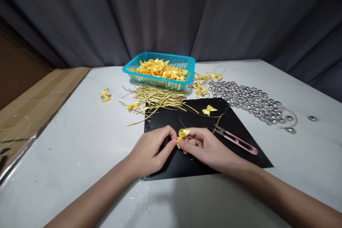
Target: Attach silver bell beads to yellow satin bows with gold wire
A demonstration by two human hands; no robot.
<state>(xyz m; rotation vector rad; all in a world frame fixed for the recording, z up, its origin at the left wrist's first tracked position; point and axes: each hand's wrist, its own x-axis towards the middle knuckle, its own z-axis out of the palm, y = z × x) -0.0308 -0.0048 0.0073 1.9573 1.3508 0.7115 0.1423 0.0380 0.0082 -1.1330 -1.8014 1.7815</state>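
Over the black mat point(165, 164), my two hands meet around a small yellow ribbon bow point(184, 134). My left hand point(155, 149) pinches the bow's left side between thumb and forefinger. From the other side, my right hand point(205, 148) grips it, thumb in front and fingers curled behind. A thin wire end sticks up above the bow. Pink-handled thread snips point(236, 139) lie on the mat right of my right hand, blades toward the upper left. Another yellow bow point(209, 110) rests near the mat's far edge.
A turquoise basket point(125, 70) of yellow bows stands at the back. Gold twist ties point(160, 96) are heaped before it, partly over the mat. Many silver oval beads point(248, 101) spread to the right. A finished-looking bow point(105, 95) lies left; several more point(200, 85) sit beside the basket.
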